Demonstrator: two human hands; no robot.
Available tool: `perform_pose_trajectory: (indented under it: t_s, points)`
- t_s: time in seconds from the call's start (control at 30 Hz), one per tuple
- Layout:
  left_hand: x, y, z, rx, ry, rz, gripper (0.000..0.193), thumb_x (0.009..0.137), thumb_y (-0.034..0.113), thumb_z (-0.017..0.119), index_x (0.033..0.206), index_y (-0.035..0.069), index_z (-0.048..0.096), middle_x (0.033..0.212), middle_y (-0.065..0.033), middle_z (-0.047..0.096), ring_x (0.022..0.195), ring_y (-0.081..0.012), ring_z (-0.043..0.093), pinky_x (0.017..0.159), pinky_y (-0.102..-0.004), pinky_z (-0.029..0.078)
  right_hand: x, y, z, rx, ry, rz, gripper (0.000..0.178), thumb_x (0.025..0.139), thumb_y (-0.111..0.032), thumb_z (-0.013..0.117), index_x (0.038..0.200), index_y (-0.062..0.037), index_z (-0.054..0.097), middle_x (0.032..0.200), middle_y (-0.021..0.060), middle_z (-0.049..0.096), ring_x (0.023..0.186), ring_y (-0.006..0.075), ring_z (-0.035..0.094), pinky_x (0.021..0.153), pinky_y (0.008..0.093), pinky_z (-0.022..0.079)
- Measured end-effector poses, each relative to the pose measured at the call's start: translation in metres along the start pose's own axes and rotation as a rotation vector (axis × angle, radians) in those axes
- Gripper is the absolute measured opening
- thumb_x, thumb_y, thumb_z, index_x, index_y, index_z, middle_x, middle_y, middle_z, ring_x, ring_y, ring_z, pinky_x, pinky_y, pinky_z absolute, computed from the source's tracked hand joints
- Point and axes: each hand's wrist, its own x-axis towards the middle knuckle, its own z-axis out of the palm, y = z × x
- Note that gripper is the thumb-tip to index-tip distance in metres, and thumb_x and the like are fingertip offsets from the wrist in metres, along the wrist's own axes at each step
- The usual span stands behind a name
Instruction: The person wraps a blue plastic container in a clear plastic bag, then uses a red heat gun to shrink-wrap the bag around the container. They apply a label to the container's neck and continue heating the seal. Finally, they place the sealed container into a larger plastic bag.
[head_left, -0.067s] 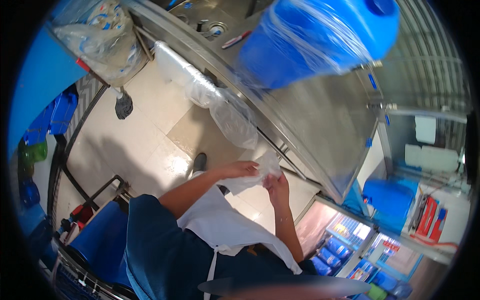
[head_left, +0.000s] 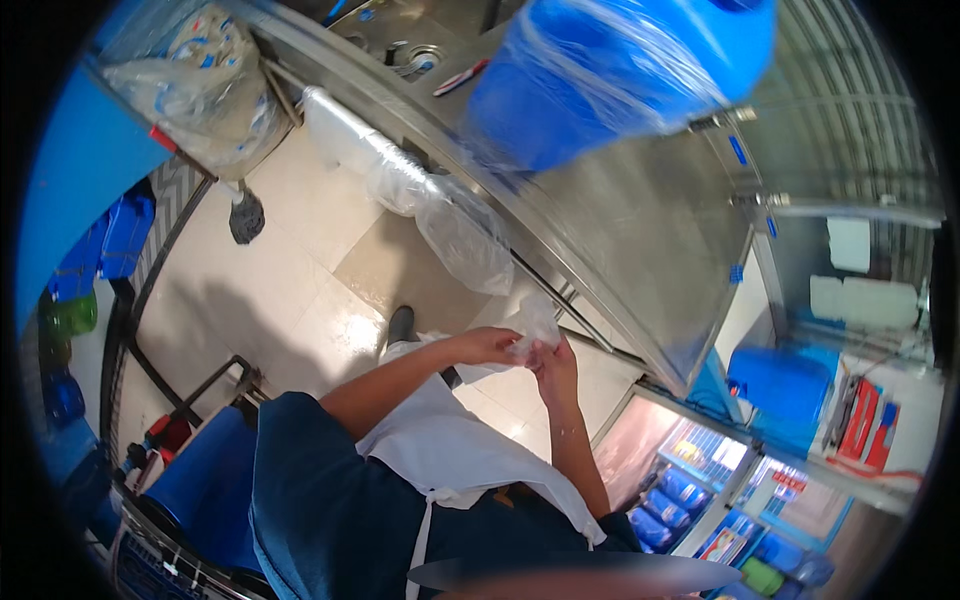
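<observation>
Both hands meet at frame centre over the white apron (head_left: 440,440). The left hand (head_left: 490,346) and right hand (head_left: 553,368) hold the bottom end of a clear plastic bag (head_left: 535,320). Left fingers appear curled and pinching the film; right fingers close on it from 4 o'clock, though the exact grip is blurred. The bag hangs off the steel counter edge (head_left: 600,270), its long axis running from the hands toward 11 o'clock. Both hands touch it; neither is nearer. A blue drum (head_left: 620,70) wrapped in film stands at 1 o'clock.
</observation>
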Motion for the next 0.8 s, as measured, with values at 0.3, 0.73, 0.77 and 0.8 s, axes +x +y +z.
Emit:
perform_pose_trajectory:
  t_s: [0.3,0.73,0.77,0.8]
  points:
    - [-0.001,0.087,0.028,-0.826,-0.083,-0.075,0.015,0.092,0.02,0.064,0.102,0.009,0.062,0.099,-0.004,0.065,0.088,-0.0179,0.064,0.084,-0.0366,0.054,-0.051,-0.035,-0.065,0.422,0.058,-0.046,0.027,0.091,-0.018,0.066,0.113,-0.0051,0.058,0.1,0.006,0.067,0.085,0.0158,0.065,0.07,0.0319,0.055]
    - [0.03,0.128,0.198,-0.073,-0.199,-0.02,0.016,0.088,0.021,0.07,0.092,0.005,0.068,0.085,-0.0002,0.065,0.078,-0.0082,0.058,0.073,-0.0265,0.049,-0.148,-0.006,-0.191,0.515,0.021,-0.233,0.022,0.095,-0.022,0.061,0.109,-0.0056,0.059,0.096,0.0056,0.065,0.083,0.0155,0.065,0.069,0.0306,0.055]
    - [0.032,0.123,0.197,-0.1,-0.184,-0.072,0.015,0.089,0.02,0.068,0.094,0.005,0.068,0.087,-0.0005,0.065,0.079,-0.0086,0.059,0.073,-0.0272,0.05,-0.153,-0.008,-0.194,0.557,-0.002,-0.234,0.023,0.095,-0.024,0.062,0.108,-0.0057,0.06,0.095,0.0058,0.065,0.081,0.0159,0.065,0.069,0.0315,0.055]
    - [0.034,0.118,0.195,-0.119,-0.172,-0.056,0.015,0.091,0.02,0.066,0.097,0.006,0.067,0.088,-0.0009,0.065,0.079,-0.0093,0.059,0.074,-0.028,0.05,-0.157,-0.011,-0.195,0.578,0.047,-0.192,0.024,0.095,-0.026,0.062,0.107,-0.0058,0.06,0.093,0.006,0.065,0.08,0.0162,0.065,0.068,0.0324,0.055]
